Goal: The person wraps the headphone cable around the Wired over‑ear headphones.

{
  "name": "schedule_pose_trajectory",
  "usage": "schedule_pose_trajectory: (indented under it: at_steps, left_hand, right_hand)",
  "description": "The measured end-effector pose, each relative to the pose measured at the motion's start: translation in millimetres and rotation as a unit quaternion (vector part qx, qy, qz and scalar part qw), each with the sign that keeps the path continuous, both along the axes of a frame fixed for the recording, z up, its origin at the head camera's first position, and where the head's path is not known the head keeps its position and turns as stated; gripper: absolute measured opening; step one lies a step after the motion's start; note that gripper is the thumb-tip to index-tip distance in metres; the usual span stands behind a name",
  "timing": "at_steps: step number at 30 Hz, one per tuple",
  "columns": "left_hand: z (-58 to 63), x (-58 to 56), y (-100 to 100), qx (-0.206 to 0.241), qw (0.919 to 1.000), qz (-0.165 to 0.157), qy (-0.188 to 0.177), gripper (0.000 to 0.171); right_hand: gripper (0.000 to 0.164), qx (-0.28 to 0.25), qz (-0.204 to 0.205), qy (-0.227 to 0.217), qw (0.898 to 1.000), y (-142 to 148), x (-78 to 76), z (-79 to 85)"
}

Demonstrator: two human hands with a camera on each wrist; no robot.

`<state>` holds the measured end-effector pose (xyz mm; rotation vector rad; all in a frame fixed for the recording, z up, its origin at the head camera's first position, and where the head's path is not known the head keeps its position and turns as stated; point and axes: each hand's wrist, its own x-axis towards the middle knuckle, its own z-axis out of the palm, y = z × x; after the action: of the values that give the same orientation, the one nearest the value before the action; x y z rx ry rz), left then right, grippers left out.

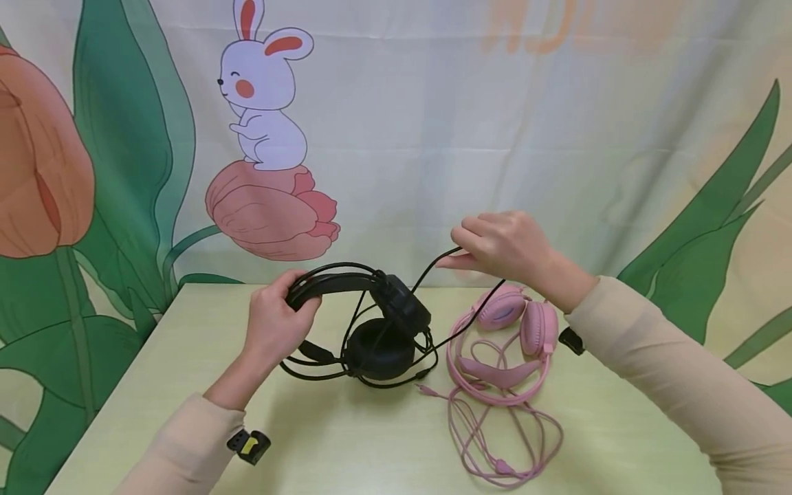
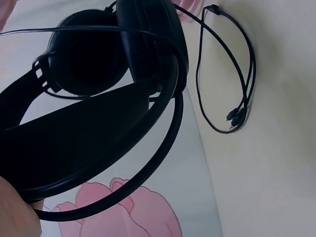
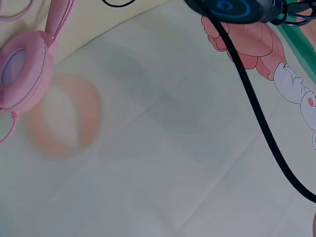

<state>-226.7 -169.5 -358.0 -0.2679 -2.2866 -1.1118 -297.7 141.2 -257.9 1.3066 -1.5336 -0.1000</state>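
Black headphones (image 1: 379,354) are over the back half of the bench (image 1: 346,440), with the headband (image 1: 337,283) at the left and the two ear cups (image 1: 403,306) at the right; whether the lower cup touches the bench, I cannot tell. The left hand (image 1: 275,313) has its grip curled round the headband. The right hand (image 1: 504,244) is raised well above the bench, its grip narrow, pinching the black cord (image 3: 252,98) up and to the right of the cups. From there the cord bends back down toward the headphones, and more of it loops beside the cups. The left wrist view shows small plugs (image 2: 237,117) on the cord. One cup has a blue ring (image 3: 226,7) on its outer face. Just to the right, pink headphones (image 1: 498,375) lie on the bench, their pink cord (image 1: 504,467) loosely looped on the near side. Behind hangs a cloth (image 1: 402,137) printed with a rabbit (image 1: 266,103), flowers and leaves. Both arms wear beige sleeves (image 1: 650,357).
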Motion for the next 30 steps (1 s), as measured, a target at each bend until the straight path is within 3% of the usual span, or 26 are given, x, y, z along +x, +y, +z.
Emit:
schedule_pose_trajectory:
  at_steps: [7, 14, 24, 30]
  left_hand:
    - [9.3, 2.6, 4, -0.039, 0.9977, -0.056, 0.002, 0.016]
    - [9.9, 7.1, 10, -0.048, 0.9930, -0.107, -0.006, 0.016]
    - [5.9, 8.8, 6, -0.018, 0.9878, -0.149, -0.043, 0.017]
    - [3.3, 9.1, 4, 0.019, 0.9770, -0.193, -0.089, 0.019]
  right_hand:
    - [0.051, 0.007, 0.003, 0.004, 1.000, 4, -5.3, 3.0]
    - [0.051, 0.017, 0.002, 0.002, 1.000, 3, -9.3, 1.2]
    - [0.050, 0.036, -0.007, -0.020, 0.999, 12, -17.9, -6.6]
    - [0.049, 0.060, -0.017, -0.083, 0.995, 12, -21.1, -11.8]
